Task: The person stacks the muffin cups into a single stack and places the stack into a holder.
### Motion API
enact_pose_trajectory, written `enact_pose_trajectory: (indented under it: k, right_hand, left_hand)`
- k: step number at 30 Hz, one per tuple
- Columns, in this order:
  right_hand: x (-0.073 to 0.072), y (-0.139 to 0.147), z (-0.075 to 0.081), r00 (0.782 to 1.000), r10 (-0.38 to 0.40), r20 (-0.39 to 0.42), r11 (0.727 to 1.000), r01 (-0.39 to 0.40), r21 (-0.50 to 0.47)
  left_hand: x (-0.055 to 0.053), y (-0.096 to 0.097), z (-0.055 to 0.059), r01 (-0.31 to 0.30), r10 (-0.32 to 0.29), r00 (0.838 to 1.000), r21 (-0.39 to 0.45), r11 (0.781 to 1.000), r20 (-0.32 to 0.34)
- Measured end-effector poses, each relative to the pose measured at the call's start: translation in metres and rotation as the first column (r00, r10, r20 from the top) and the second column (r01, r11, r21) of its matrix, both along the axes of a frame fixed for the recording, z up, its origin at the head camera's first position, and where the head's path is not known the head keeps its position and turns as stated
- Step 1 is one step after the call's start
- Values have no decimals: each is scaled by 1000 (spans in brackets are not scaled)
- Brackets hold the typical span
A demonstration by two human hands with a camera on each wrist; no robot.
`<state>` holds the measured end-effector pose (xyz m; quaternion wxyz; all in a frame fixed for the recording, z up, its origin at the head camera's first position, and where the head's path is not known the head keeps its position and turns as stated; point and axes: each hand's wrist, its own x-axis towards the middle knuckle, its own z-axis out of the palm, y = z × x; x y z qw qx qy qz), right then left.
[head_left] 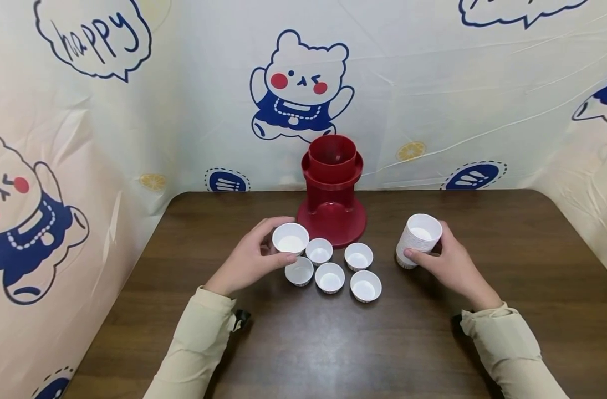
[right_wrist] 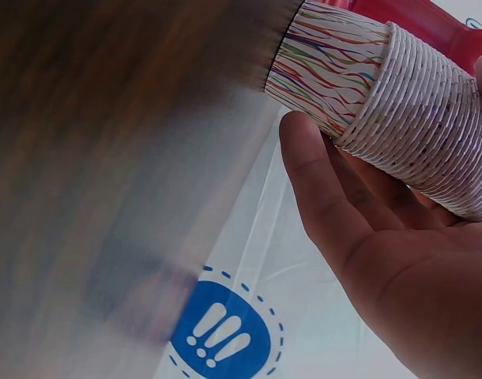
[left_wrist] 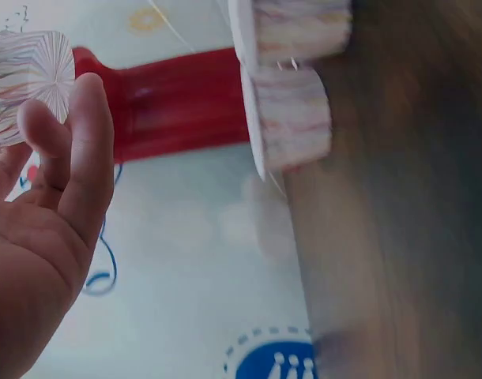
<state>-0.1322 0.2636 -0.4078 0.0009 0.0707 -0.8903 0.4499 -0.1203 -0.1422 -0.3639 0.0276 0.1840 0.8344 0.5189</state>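
My left hand pinches one small white paper baking cup between thumb and fingers, held up at the left end of a group of cups. In the left wrist view the held cup shows coloured wavy lines on its side and a pleated base. Several similar cups stand mouth up on the table in two rough rows. To their right, my right hand grips a tall nested stack of cups, thumb on the near side. The stack's lined bottom cup shows in the right wrist view, close to the table.
A red plastic stand with an open cylinder on top and a round base is behind the cups, near the table's far edge. The brown wooden table meets a cloth backdrop printed with cartoon bears.
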Motion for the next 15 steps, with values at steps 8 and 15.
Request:
enact_pose_trajectory:
  k: [8, 15]
  right_hand:
    - [0, 1, -1, 1000, -1, -1, 1000, 1, 1]
    - [-1, 1, -3, 1000, -3, -8, 1000, 3, -1]
  left_hand:
    - [-12, 38, 10, 80, -80, 997, 51, 995, -16]
    - [-22, 73, 16, 118, -117, 992, 42, 992, -42]
